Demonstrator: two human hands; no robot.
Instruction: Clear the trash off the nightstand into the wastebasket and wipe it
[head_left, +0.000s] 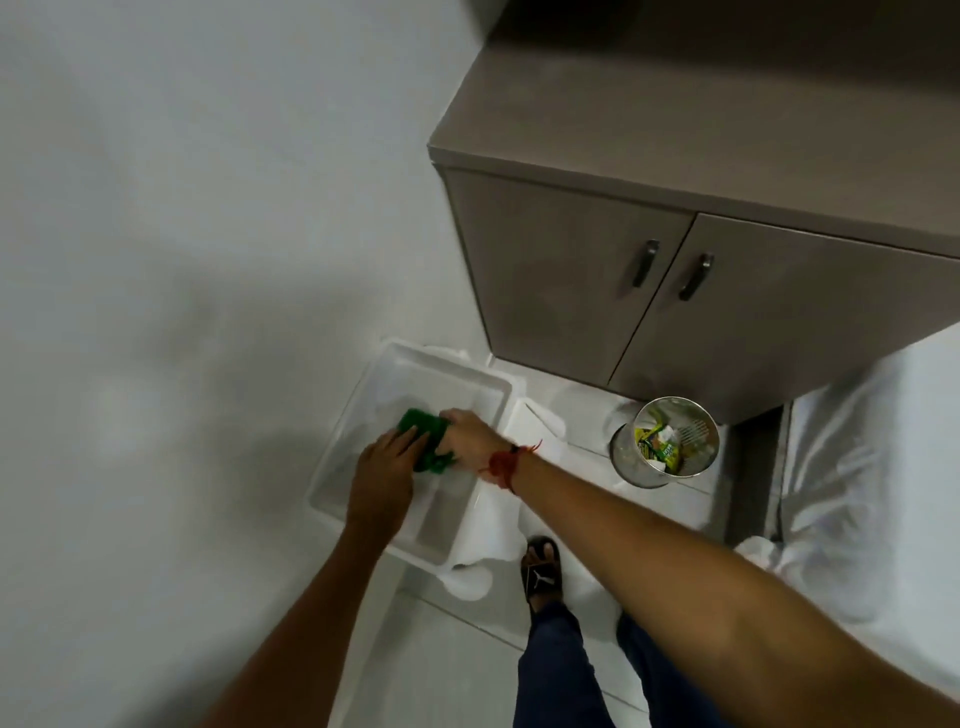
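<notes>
both hands on green cloth over white tray on floor

left hand (382, 475) and right hand (467, 434) both closed around green cloth (426, 439) above white tray (441, 366); wastebasket (670, 441) with wrappers stands on floor by cabinet (571, 270), right of tray.

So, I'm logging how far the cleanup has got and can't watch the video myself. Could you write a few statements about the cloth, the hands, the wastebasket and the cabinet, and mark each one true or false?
1. Both hands are on the green cloth. True: the left hand and the right hand meet on it.
2. The wastebasket is empty. False: colourful wrappers lie inside it.
3. The cloth is over the white tray-like nightstand top. True.
4. A cabinet door stands open. False: both doors of the brown cabinet are shut.
5. The wastebasket stands on the floor by the cabinet. True.
</notes>
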